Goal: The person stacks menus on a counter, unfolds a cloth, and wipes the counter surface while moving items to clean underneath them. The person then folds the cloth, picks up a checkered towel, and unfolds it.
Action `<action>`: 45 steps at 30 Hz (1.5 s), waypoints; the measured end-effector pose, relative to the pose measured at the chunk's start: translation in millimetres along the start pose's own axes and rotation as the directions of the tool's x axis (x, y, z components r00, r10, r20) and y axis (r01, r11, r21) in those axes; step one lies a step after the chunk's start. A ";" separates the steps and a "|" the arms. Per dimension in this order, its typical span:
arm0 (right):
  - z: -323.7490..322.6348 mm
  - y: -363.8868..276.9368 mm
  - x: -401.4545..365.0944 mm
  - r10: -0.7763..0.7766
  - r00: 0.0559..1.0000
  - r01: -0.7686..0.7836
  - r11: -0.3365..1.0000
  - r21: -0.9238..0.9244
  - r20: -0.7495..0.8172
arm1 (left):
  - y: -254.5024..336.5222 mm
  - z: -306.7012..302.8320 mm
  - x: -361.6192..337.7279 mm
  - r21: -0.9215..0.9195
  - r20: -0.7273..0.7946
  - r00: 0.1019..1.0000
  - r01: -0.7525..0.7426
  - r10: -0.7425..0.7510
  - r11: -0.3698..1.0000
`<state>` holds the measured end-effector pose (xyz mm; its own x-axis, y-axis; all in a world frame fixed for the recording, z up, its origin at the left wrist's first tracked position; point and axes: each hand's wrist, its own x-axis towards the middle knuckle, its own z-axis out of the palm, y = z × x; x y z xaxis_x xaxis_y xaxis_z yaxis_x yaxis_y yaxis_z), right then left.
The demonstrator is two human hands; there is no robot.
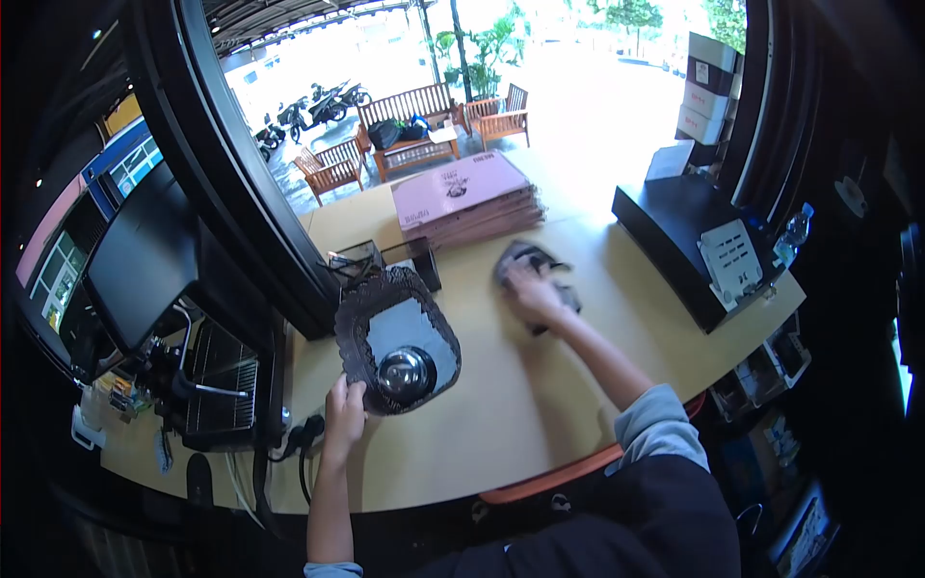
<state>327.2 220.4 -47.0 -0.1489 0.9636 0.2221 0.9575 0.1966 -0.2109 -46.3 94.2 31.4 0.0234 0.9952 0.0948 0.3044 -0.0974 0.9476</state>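
Observation:
My left hand [345,412] is closed on the near left edge of a dark tray [353,332] with a lacy rim, which it holds tilted over the counter. Inside the tray, on its light grey bottom, sits a small shiny metal bowl [405,374]. Farther forward and to the right, my right hand [532,289] presses down on a crumpled grey cloth [562,293] on the counter. Both the cloth and the fingers are slightly blurred, and some of the cloth lies under the palm.
A stack of pink menus [467,197] lies at the back of the wooden counter [462,462]. A black box [674,241] stands right, near a plastic bottle [795,231]. An espresso machine [164,289] is left, and a black holder [409,260] sits behind the tray.

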 end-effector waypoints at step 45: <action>-15.7 -30.9 -96.0 -0.254 0.965 0.253 0.967 0.020 0.061 | 27.5 110.3 17.0 -0.055 0.082 0.995 -0.058 0.063 0.997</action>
<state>315.8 119.0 -46.9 -0.4021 0.8912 0.2102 0.8835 0.4379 -0.1663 67.6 109.2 25.4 0.1199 0.9844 0.1287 0.2494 -0.1553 0.9559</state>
